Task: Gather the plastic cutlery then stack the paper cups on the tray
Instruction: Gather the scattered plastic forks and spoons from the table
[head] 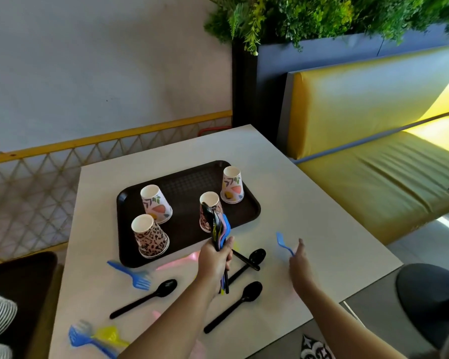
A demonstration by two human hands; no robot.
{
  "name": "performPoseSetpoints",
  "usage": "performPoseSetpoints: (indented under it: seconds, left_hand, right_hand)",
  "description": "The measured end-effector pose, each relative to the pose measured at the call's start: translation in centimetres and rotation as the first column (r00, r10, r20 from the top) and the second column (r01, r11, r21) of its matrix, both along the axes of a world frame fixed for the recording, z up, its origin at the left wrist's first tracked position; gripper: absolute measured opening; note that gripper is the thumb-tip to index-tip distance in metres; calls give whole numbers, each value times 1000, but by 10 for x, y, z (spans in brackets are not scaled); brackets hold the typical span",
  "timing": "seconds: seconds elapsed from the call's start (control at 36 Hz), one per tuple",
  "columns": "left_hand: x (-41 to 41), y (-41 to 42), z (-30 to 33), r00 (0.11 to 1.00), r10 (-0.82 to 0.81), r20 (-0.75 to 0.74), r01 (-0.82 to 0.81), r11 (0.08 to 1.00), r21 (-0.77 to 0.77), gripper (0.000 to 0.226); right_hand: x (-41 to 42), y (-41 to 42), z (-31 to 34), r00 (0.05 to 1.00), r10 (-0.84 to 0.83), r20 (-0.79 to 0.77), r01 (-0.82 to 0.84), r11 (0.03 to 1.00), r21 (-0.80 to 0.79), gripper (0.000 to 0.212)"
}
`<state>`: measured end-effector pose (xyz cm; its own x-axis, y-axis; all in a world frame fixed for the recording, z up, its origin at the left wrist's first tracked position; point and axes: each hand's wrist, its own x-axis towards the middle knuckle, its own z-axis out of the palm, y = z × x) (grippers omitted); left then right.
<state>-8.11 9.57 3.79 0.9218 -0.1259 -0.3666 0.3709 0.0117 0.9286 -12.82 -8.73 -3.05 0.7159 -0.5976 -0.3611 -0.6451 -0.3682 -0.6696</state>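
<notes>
My left hand grips a cutlery bundle that hides the cup behind; right hand pinches a blurry blue fork.

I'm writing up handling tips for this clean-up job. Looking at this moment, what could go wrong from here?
1. The left hand grips a fanned bundle of cutlery right over the leopard-print cup; a swing could topple it.
2. The right hand pinches the blue fork only by its handle end, so it might slip.
3. The blue and yellow forks lie near the table edge and could get knocked off.
</notes>
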Motion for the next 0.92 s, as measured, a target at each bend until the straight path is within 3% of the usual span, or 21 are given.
performPoseSetpoints:
  seconds: [0.14, 0.25, 0.33, 0.44, 0.53, 0.58, 0.64, 0.69, 0.75, 0.86, 0.92]
  left_hand:
    - [0, 16, -2, 1000, 19, -6, -19, 1000, 13, 26]
    - [-1, 21, -1, 998, 42, -43, -41, 999, 27, 27]
    - [-3, 24, 0, 998, 46, -46, -43, 996, 72, 29]
    - [-6, 30, 0, 994, 62, -90, -59, 998, 32, 29]
    - [-6, 36, 0, 984, 107, -145, -107, 994, 5, 31]
    - [-6, 40, -2, 979, 122, -166, -118, 992, 34, 33]
    - [-5, 43, -3, 973, 146, -176, -138, 989, 58, 36]
    - [-4, 45, -3, 970, 168, -175, -152, 983, 104, 38]
    - [-1, 48, -3, 967, 190, -170, -168, 977, 131, 35]
    - [4, 53, -3, 966, 248, -73, -231, 956, 180, 38]
    - [8, 58, -2, 958, 283, -47, -272, 948, 166, 37]
  right_hand:
    - [10, 34, 19, 991, -34, 127, 25, 997, 75, 53]
    - [19, 84, 44, 965, 143, 221, -145, 989, -5, 38]
    - [19, 112, 58, 921, 348, 173, -336, 937, -94, 16]
    - [11, 144, 73, 829, 448, 334, -408, 894, -184, 14]
    - [11, 154, 66, 835, 307, 457, -361, 932, 33, 15]
    - [11, 154, 69, 844, 340, 415, -393, 918, 48, 8]
    - [14, 155, 62, 824, 432, 366, -413, 901, -133, 8]
    - [15, 153, 57, 747, 608, 270, -554, 793, -253, 23]
    - [16, 151, 52, 715, 672, 194, -622, 737, -264, 35]
    - [22, 150, 57, 625, 746, 230, -688, 666, -290, 29]
    - [29, 142, 61, 669, 676, 309, -629, 736, -249, 31]
